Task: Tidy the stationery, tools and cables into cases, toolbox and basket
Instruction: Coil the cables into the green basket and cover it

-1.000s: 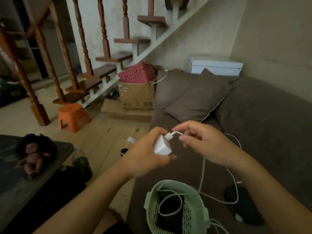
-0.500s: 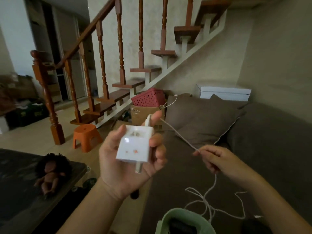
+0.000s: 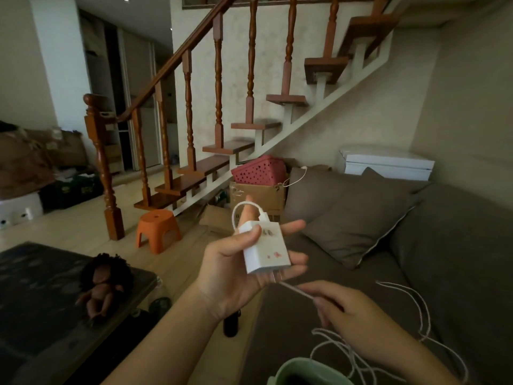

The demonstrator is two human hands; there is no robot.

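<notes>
No legible text anywhere, only faint unreadable grey and red marks on the white charger (image 3: 266, 250)

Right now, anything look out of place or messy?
Yes: the white cable trails from the charger in the left hand, through the right hand, into loose tangled loops across the sofa, outside the green basket.

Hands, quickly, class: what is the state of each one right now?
Left hand: holds the white square plastic charger block.
Right hand: pinches the thin white charger cable.
</notes>
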